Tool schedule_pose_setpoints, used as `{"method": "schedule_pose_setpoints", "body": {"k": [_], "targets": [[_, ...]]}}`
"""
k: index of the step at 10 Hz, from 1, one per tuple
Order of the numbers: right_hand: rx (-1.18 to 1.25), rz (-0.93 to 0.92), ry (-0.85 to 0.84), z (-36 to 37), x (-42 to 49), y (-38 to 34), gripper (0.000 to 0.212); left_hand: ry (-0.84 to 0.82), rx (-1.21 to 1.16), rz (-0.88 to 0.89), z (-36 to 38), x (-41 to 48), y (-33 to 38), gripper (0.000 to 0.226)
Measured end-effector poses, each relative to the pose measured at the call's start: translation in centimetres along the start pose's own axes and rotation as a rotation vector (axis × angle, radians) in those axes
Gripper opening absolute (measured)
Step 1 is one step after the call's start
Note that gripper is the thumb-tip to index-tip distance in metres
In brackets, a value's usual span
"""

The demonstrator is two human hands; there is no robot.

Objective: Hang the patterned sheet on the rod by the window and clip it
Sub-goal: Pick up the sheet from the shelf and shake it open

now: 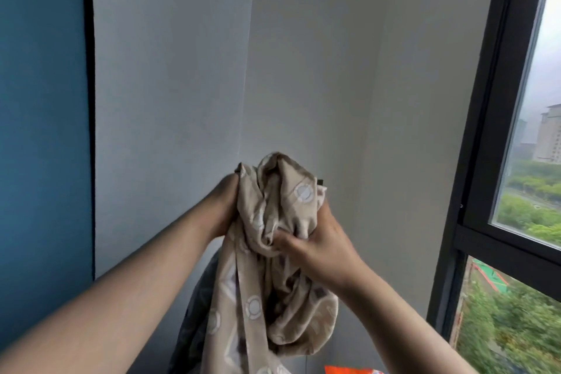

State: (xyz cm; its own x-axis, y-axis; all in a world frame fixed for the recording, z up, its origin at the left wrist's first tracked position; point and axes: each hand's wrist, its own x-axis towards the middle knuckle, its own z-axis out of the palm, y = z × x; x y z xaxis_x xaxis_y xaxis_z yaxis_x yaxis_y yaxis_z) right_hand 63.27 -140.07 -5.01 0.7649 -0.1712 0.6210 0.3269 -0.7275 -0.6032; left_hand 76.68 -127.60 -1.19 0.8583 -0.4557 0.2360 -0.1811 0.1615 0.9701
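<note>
- You are holding the patterned sheet [282, 222] up in front of you with both arms raised, in the corner where two pale walls [303, 70] meet.
- Your left hand [223, 206] is pressing against the left side of the bunched cloth, its fingers hidden behind the folds.
- Your right hand [315, 240] is gripping the bundle from the right, its fingers [283, 241] closing on a fold near the middle.
- The sheet is beige with white ring marks and darker squares; its crumpled top is rising above your hands, and the rest is hanging down between your forearms, out of the bottom of the view.
- A dark bit is showing at each side of the bundle's top; you cannot tell what it is.
- The window [528, 191], dark-framed, is standing to your right, near the sheet but apart from it.
- Something orange [349, 370] is lying at the bottom edge.
</note>
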Motion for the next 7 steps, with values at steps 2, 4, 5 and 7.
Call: {"method": "schedule_pose_setpoints", "body": {"k": [2,4,5,7], "targets": [[0.024,0.081,0.140,2.9,-0.3,0.9,0.043,-0.563,-0.638,-0.145,-0.3,-4.3,-1.3,0.045],[0.187,0.333,0.304,2.8,1.4,2.9,0.004,-0.348,-0.087,0.273,-0.4,-4.7,-6.2,0.060],[0.425,0.431,0.226,4.1,1.6,2.4,0.016,-0.194,0.431,0.493,1.5,-3.5,-9.2,0.087],[0.835,0.366,-0.091,2.2,1.2,3.9,0.033,0.179,0.391,0.364,0.8,-2.9,-9.7,0.038]]}}
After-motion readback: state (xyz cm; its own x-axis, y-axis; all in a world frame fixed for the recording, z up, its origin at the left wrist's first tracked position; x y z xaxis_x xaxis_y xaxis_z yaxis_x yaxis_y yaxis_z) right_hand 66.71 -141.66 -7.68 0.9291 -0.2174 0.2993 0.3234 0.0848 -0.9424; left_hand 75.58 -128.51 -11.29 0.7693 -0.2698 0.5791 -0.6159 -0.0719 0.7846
